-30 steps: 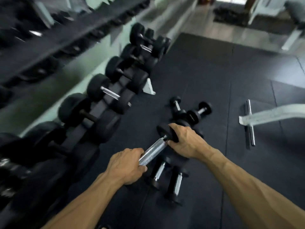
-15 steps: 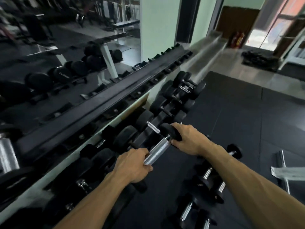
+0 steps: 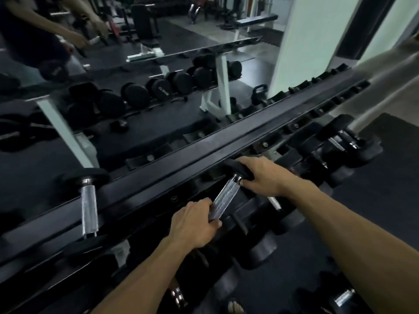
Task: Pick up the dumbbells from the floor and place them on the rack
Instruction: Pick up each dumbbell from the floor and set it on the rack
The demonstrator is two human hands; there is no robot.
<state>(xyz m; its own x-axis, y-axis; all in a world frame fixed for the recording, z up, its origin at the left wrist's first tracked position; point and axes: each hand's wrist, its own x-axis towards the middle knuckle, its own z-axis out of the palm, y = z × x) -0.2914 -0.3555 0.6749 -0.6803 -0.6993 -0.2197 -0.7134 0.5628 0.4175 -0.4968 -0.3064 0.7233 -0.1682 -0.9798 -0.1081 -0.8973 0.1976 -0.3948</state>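
Both hands, left hand (image 3: pixel 196 225) and right hand (image 3: pixel 264 177), gripped 1 dumbbell (image 3: pixel 223 198) at rack (image 3: pixel 204 152) top rail, 12 o'clock; unseated, others remained floorward at 5 o'clock.

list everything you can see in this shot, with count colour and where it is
held dumbbell: one, black heads with a knurled silver handle, carried slantwise against the top rail of the rack
dumbbell rack: one, black, running diagonally from lower left to upper right
racked dumbbell: one, black head and silver handle, on the top tier at left
lower-tier dumbbells: several, black with silver handles, under the top rail; exact count unclear
floor dumbbell: one, black and silver, lower right on the dark mat
mirror: one, behind the rack, reflecting a white-framed rack and benches
left hand: grips the near end of the handle
right hand: holds the far head
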